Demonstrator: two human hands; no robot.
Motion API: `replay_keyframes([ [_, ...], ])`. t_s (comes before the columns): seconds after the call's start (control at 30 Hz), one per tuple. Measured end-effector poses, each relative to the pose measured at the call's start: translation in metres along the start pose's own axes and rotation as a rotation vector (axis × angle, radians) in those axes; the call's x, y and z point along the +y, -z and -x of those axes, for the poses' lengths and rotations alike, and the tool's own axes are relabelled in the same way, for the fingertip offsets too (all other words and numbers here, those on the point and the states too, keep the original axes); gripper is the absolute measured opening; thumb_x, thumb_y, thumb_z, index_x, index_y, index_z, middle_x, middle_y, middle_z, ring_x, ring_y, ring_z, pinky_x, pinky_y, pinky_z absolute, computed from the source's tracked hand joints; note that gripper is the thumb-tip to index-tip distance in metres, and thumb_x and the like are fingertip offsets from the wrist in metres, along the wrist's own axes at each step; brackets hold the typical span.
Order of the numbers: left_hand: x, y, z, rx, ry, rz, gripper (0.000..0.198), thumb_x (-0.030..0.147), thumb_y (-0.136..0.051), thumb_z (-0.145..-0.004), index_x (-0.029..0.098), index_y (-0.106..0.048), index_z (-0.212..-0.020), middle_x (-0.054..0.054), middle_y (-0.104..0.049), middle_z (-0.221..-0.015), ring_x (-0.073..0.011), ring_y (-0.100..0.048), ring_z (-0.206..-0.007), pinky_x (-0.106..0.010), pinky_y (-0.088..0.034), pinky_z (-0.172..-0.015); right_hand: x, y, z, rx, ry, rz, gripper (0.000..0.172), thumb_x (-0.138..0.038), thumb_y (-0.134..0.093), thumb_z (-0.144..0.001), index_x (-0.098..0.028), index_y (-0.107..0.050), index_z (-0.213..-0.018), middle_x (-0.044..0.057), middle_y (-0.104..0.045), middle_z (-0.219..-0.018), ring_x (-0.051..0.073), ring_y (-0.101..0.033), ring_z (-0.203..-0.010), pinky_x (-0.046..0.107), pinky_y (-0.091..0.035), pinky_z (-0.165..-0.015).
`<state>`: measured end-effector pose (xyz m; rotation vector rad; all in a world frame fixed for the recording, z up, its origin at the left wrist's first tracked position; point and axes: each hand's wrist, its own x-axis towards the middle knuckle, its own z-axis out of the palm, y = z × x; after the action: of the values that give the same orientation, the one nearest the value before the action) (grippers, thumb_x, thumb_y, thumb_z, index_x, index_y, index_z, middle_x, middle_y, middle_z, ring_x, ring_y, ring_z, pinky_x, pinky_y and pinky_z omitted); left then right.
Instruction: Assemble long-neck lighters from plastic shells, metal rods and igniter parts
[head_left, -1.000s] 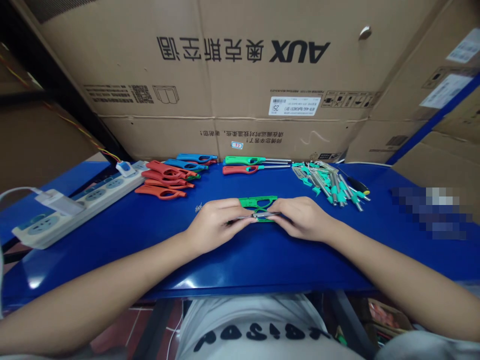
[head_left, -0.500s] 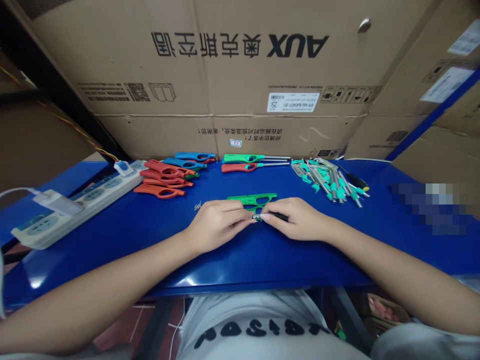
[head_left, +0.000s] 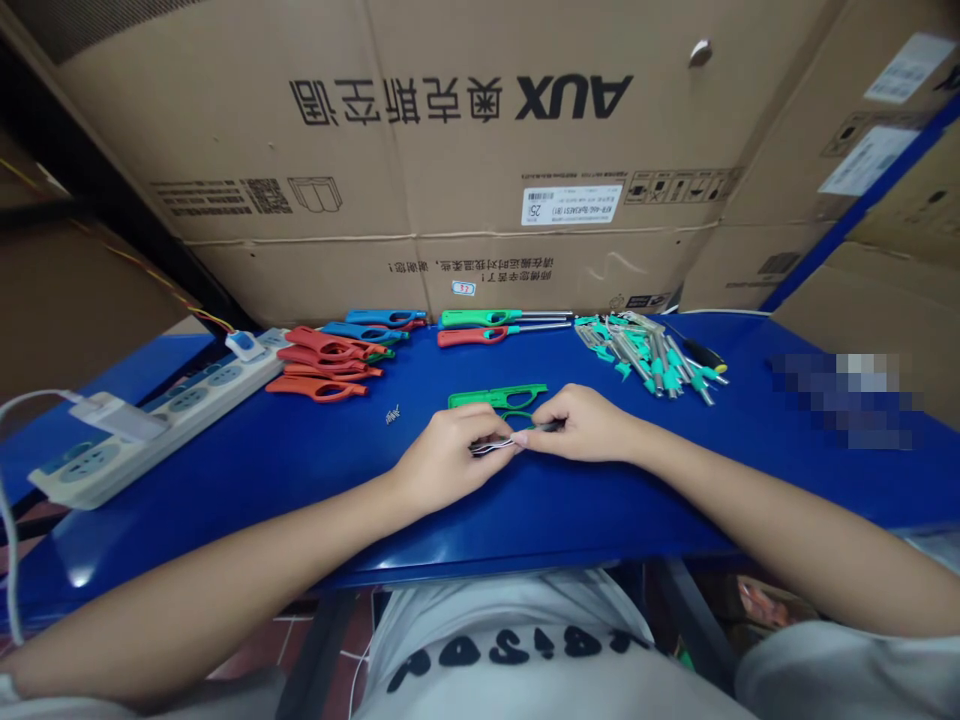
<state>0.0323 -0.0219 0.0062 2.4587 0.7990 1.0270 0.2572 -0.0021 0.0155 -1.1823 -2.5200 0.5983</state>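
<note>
My left hand [head_left: 454, 455] is closed, pinching thin light and dark wires [head_left: 489, 447] between thumb and fingers. My right hand [head_left: 589, 425] pinches at the same spot, its fingertips almost touching the left ones. A small dark grey part [head_left: 551, 427] shows partly under its curled index finger; the rest is hidden. Just beyond both hands lie green lighter shell halves [head_left: 487, 394], open on the blue table [head_left: 450, 545] and partly covered by the fingers. Several tiny screws [head_left: 392, 413] sit in a small heap left of them.
Orange and red lighter shells [head_left: 322, 385] and blue ones [head_left: 367, 331] are piled at the left, near a white power strip [head_left: 187, 400]. A green lighter [head_left: 480, 318] and a red lighter [head_left: 480, 337] lie behind. At right are metal lighter tubes [head_left: 652, 360] and a screwdriver [head_left: 703, 354].
Both hands have turned slightly, still pinched together, and the wires now show more plainly at the left fingers. The dark part is more covered by the right hand. The camera view has shifted a little.
</note>
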Motion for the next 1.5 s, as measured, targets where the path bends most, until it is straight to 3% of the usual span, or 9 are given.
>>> replay_keyframes([
  [0.13, -0.004, 0.001, -0.001, -0.039, 0.152, 0.082, 0.012, 0.023, -0.073, -0.085, 0.016, -0.073, -0.095, -0.002, -0.072, -0.085, -0.0134, -0.065, -0.073, -0.023, -0.051, -0.067, 0.007, 0.007, 0.000, 0.084, -0.044, 0.083, 0.060, -0.062, -0.048, -0.089, -0.019, -0.032, -0.052, -0.006, -0.027, -0.050, 0.009, -0.023, -0.052, 0.028, -0.018, -0.055],
  [0.3, -0.020, 0.002, -0.002, -0.099, 0.533, 0.459, 0.032, 0.031, -0.076, -0.080, 0.012, -0.071, -0.105, -0.004, -0.072, -0.081, -0.0160, -0.068, -0.069, -0.029, -0.059, -0.065, 0.028, 0.020, 0.002, 0.123, -0.040, 0.253, 0.057, -0.061, -0.047, -0.091, -0.019, -0.038, -0.053, -0.004, -0.035, -0.049, 0.010, -0.032, -0.049, 0.028, -0.020, -0.056],
  [0.4, -0.030, 0.002, -0.002, -0.116, 0.610, 0.619, 0.036, 0.030, -0.077, -0.077, 0.011, -0.070, -0.107, -0.008, -0.076, -0.092, -0.0185, -0.072, -0.082, -0.033, -0.062, -0.079, 0.040, 0.024, 0.003, 0.106, -0.034, 0.297, 0.058, -0.063, -0.046, -0.092, -0.019, -0.038, -0.054, -0.003, -0.036, -0.049, 0.010, -0.034, -0.049, 0.027, -0.020, -0.056],
  [0.47, -0.035, 0.001, -0.003, -0.094, 0.603, 0.632, 0.034, 0.028, -0.076, -0.077, 0.011, -0.071, -0.106, -0.010, -0.077, -0.099, -0.0195, -0.074, -0.089, -0.034, -0.061, -0.086, 0.044, 0.024, 0.003, 0.090, -0.026, 0.311, 0.059, -0.063, -0.046, -0.092, -0.019, -0.038, -0.054, -0.003, -0.037, -0.049, 0.010, -0.034, -0.049, 0.027, -0.020, -0.056],
  [0.57, -0.036, 0.003, -0.002, -0.045, 0.557, 0.560, 0.029, 0.029, -0.074, -0.079, 0.013, -0.072, -0.103, -0.009, -0.078, -0.100, -0.0206, -0.075, -0.089, -0.034, -0.061, -0.084, 0.044, 0.023, 0.002, 0.059, -0.015, 0.320, 0.057, -0.062, -0.048, -0.091, -0.019, -0.041, -0.055, -0.002, -0.044, -0.050, 0.011, -0.039, -0.050, 0.027, -0.020, -0.056],
  [0.7, -0.032, 0.011, -0.002, -0.011, 0.422, 0.308, 0.021, 0.028, -0.071, -0.083, 0.016, -0.075, -0.100, -0.006, -0.079, -0.095, -0.0200, -0.074, -0.088, -0.030, -0.061, -0.079, 0.038, 0.022, 0.003, 0.043, 0.031, 0.355, 0.055, -0.062, -0.050, -0.092, -0.019, -0.048, -0.059, 0.001, -0.054, -0.055, 0.012, -0.045, -0.054, 0.027, -0.020, -0.056],
  [0.87, -0.031, 0.016, -0.002, 0.000, 0.271, 0.088, 0.017, 0.023, -0.068, -0.086, 0.019, -0.076, -0.101, -0.003, -0.079, -0.094, -0.0166, -0.073, -0.082, -0.027, -0.059, -0.076, 0.036, 0.025, 0.005, 0.006, 0.112, 0.368, 0.051, -0.053, -0.041, -0.100, -0.019, -0.050, -0.063, 0.002, -0.054, -0.058, 0.013, -0.045, -0.057, 0.028, -0.022, -0.058],
  [1.2, -0.030, 0.012, -0.001, -0.001, 0.224, 0.095, 0.013, 0.024, -0.068, -0.087, 0.017, -0.075, -0.096, -0.005, -0.078, -0.092, -0.0167, -0.073, -0.079, -0.027, -0.062, -0.074, 0.043, 0.038, 0.010, -0.119, 0.084, 0.101, 0.025, -0.034, -0.047, -0.098, -0.018, -0.065, -0.089, 0.003, -0.065, -0.074, 0.015, -0.054, -0.065, 0.027, -0.036, -0.065],
  [1.5, -0.031, 0.011, -0.001, -0.022, 0.228, 0.087, 0.010, 0.022, -0.070, -0.087, 0.016, -0.074, -0.095, -0.006, -0.078, -0.091, -0.0166, -0.073, -0.079, -0.026, -0.060, -0.073, 0.044, 0.044, 0.011, -0.155, 0.123, -0.048, 0.026, -0.037, -0.057, -0.095, -0.016, -0.071, -0.091, 0.008, -0.071, -0.093, 0.018, -0.062, -0.084, 0.030, -0.045, -0.076],
])
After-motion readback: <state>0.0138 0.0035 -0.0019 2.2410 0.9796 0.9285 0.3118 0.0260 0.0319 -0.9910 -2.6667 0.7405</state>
